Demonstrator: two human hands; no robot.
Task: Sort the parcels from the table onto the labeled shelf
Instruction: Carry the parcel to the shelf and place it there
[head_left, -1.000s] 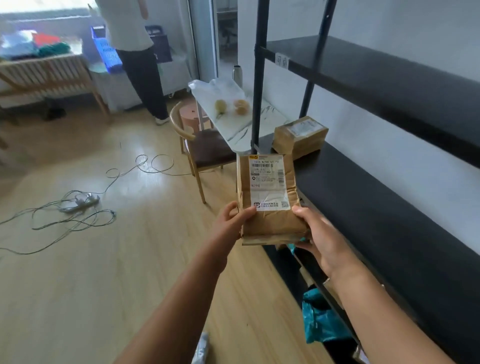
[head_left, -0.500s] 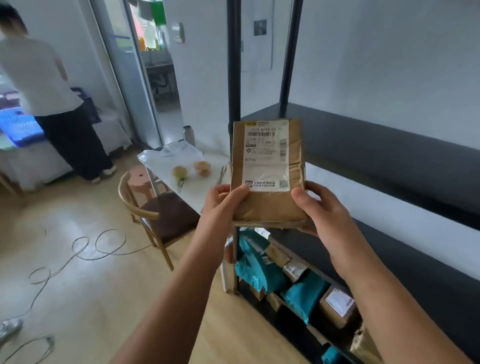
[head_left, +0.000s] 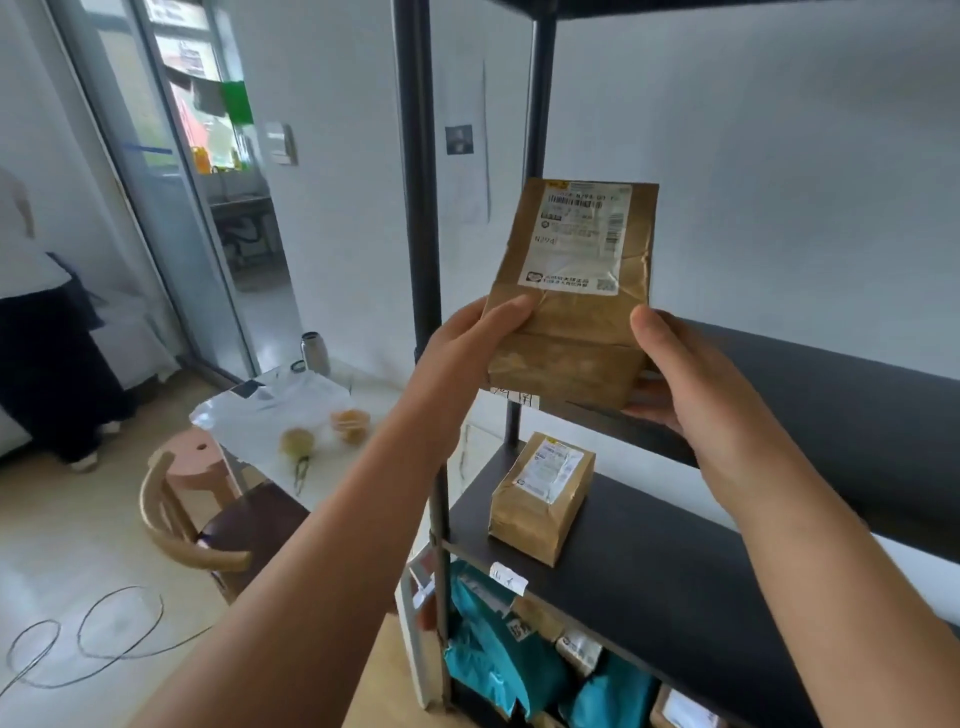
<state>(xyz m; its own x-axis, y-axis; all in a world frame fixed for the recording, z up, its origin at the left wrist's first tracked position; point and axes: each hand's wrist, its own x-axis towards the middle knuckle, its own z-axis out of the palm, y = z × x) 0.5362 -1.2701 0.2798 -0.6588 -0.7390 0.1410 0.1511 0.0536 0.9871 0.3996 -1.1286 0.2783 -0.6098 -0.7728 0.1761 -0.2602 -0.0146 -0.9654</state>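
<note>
I hold a brown paper parcel (head_left: 571, 332) with a white shipping label upright in front of the black shelf rack (head_left: 841, 410). My left hand (head_left: 470, 348) grips its lower left edge and my right hand (head_left: 680, 374) grips its lower right edge. The parcel hangs at the front edge of the upper visible shelf board, covering part of a small white label (head_left: 514, 399) stuck there. One board lower lies another brown parcel (head_left: 543, 496) near the left end, above a white label (head_left: 508, 578).
The lowest shelf holds several teal bags (head_left: 498, 649) and small boxes. Left of the rack stand a white table (head_left: 280, 415) with fruit and a flask, a wooden chair (head_left: 208, 535) and a pink stool. A person (head_left: 41, 338) stands at far left. Cables lie on the floor.
Both hands have lifted the parcel from waist height up to the upper shelf board. My view has swung up and left, so the lower shelves and the second parcel now show below.
</note>
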